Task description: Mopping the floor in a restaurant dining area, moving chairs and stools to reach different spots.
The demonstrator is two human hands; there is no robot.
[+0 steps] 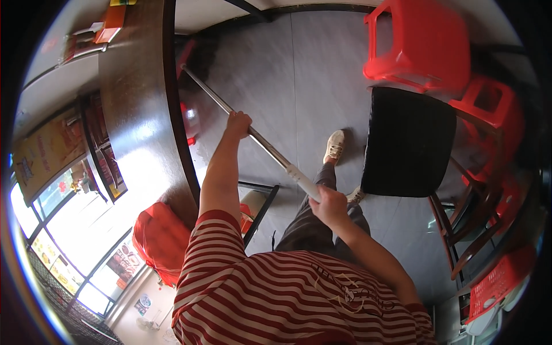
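Both my hands grip a long metal pole point(265, 145) with a white handle section, like that of a mop or broom. My left hand point(238, 124) is closed around the shiny shaft about midway along. Nearer my body, my right hand point(332, 208) wraps the white end. The pole slants away to the far left, low over the grey floor point(322, 75). Its far end is by the edge of the dark table point(138, 98), next to a dark, blurred patch, so the head's kind cannot be made out.
A chair with a black seat point(408, 144) stands to my right. Beyond it are a red plastic stool point(425, 46) and another red stool point(489, 106). A red bag point(161, 238) hangs by the table's near end. Red basket point(497, 284) at lower right.
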